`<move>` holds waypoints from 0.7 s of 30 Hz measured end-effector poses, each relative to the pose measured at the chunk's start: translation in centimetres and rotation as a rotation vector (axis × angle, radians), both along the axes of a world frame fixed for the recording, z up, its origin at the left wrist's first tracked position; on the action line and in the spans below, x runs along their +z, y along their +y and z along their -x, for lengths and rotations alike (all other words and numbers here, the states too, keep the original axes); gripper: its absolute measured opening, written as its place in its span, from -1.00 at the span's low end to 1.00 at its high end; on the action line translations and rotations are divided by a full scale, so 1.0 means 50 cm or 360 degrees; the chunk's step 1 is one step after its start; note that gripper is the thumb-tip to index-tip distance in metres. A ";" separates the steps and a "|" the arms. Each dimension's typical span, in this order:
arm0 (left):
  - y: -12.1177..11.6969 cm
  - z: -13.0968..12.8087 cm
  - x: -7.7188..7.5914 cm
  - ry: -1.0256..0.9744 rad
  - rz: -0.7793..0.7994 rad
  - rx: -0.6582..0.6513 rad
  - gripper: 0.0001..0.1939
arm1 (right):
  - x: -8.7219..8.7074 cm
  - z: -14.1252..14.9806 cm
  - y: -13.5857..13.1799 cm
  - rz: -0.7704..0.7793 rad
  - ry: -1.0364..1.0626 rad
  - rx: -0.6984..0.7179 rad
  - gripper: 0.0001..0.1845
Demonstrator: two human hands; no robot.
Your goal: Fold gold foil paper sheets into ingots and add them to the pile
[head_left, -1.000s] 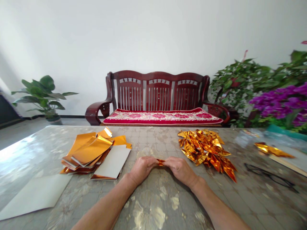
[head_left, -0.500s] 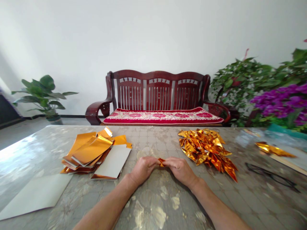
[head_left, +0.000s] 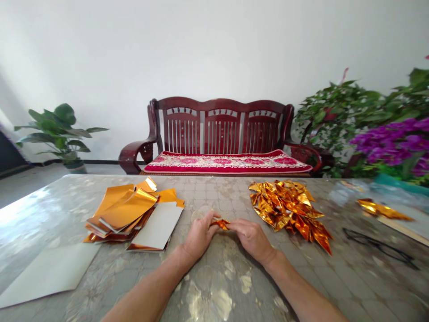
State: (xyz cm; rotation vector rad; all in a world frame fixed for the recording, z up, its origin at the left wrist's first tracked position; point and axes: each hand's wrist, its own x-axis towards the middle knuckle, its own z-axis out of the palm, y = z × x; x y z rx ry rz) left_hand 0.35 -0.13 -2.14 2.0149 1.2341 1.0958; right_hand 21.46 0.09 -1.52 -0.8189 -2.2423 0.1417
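My left hand (head_left: 200, 235) and my right hand (head_left: 251, 240) rest near the middle of the mottled stone-look table top (head_left: 217, 290). Between their fingertips they pinch a small folded piece of gold foil (head_left: 220, 224). To the right of my right hand lies a loose heap of folded gold foil triangles (head_left: 286, 208). Left of my left hand is a stack of gold-foil paper sheets (head_left: 124, 212), with a silver-white backed sheet (head_left: 157, 226) on its near side.
A pale sheet (head_left: 50, 277) lies at the table's near left. At the right are a gold foil strip (head_left: 382, 209) and black glasses (head_left: 378, 247). Beyond the far table edge stand a dark wooden bench (head_left: 221, 129) and potted plants (head_left: 378, 120).
My left fingers have shifted up and back along the foil, showing more of it. The foil piece sits slightly farther up and looks wider. My right hand has barely moved.
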 end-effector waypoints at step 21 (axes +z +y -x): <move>-0.010 -0.006 0.009 0.0621 -0.0149 0.0111 -0.74 | -0.011 0.015 -0.004 0.0060 0.0052 -0.0063 -0.60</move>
